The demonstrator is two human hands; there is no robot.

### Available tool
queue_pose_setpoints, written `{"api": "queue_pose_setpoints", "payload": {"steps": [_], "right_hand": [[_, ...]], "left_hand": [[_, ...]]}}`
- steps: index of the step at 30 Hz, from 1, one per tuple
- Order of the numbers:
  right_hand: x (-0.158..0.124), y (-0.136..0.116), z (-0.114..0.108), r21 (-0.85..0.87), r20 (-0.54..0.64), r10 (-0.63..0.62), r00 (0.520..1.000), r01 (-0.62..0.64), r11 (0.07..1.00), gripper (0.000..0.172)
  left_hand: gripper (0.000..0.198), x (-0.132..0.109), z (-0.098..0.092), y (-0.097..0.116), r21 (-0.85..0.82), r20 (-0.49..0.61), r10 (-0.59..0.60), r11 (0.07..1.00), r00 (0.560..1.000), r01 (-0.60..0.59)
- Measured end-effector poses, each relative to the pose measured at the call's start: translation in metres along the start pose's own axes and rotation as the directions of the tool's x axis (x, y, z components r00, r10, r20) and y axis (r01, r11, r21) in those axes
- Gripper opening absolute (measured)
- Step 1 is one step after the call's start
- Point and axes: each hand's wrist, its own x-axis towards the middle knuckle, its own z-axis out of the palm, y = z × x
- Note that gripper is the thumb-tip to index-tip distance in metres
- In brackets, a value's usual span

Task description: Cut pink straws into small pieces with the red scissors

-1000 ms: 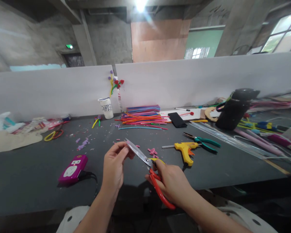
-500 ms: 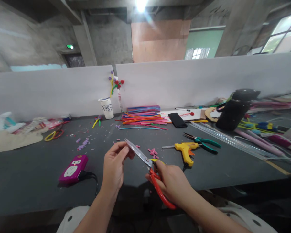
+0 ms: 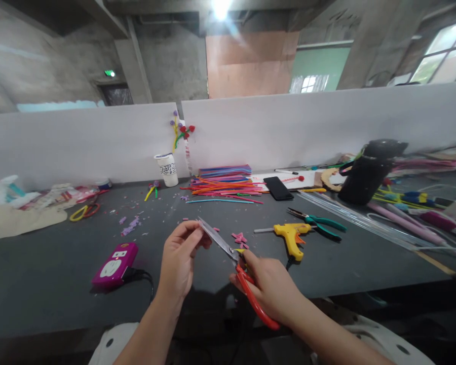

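My right hand [image 3: 271,284] is wrapped round the handles of a pair of scissors [image 3: 222,243], one handle red and the other yellow. The blades point up and left, and their tips reach the fingers of my left hand [image 3: 180,253]. Thumb and fingertips of that left hand are pinched together beside the blade; whatever is between them is too small or hidden to make out. Just beyond the blades, small pink cut pieces [image 3: 240,239] lie in a little pile. Purple cut pieces [image 3: 131,225] are scattered to the left.
Bundled pipe cleaners [image 3: 224,186] lie at the back, by a paper cup [image 3: 167,171]. A yellow glue gun [image 3: 292,238], green-handled pliers [image 3: 323,223], a phone [image 3: 278,188] and a black jug [image 3: 368,172] stand or lie rightward. A magenta box [image 3: 116,264] with a cable is at left.
The scissors and my right hand have shifted slightly down and to the right. My left hand stays almost where it was, still pinched.
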Motion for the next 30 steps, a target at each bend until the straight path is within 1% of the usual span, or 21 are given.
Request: {"api": "queue_pose_setpoints", "payload": {"steps": [3, 9, 17, 20, 26, 28, 30], "right_hand": [[-0.0003, 0.0004, 0.0006, -0.012, -0.007, -0.015, 1.000, 0.015, 1.000, 0.029], [-0.0016, -0.0001, -0.0007, -0.012, 0.001, -0.018, 1.000, 0.018, 1.000, 0.028], [-0.0005, -0.0004, -0.0024, 0.006, -0.010, -0.020, 1.000, 0.020, 1.000, 0.029], [0.0004, -0.0010, -0.0031, 0.019, -0.009, -0.002, 1.000, 0.002, 1.000, 0.029], [0.0004, -0.0018, -0.0050, 0.113, -0.023, 0.039, 0.999, -0.036, 0.993, 0.027], [0.0006, -0.0012, -0.0051, 0.141, -0.036, 0.048, 0.998, -0.043, 0.989, 0.027], [0.0016, -0.0003, -0.0045, 0.218, -0.038, 0.065, 0.997, -0.055, 0.974, 0.025]], "left_hand": [[0.005, 0.0000, 0.0001, 0.0016, -0.016, 0.019, -0.016, 1.000, 1.000, 0.016], [0.006, -0.0001, 0.0004, 0.0016, -0.005, 0.001, -0.023, 1.000, 1.000, 0.023], [0.006, 0.0005, 0.0003, 0.0028, -0.011, 0.008, -0.030, 0.999, 1.000, 0.030], [0.005, 0.0008, -0.0001, 0.0029, -0.014, 0.005, -0.028, 1.000, 1.000, 0.028], [0.004, 0.0015, -0.0014, 0.0014, 0.015, 0.011, -0.016, 1.000, 1.000, 0.015], [0.004, 0.0007, -0.0004, 0.0005, 0.054, 0.023, 0.005, 0.999, 1.000, -0.007], [0.004, -0.0015, 0.0017, -0.0010, 0.131, 0.037, 0.026, 0.991, 0.999, -0.031]]}}
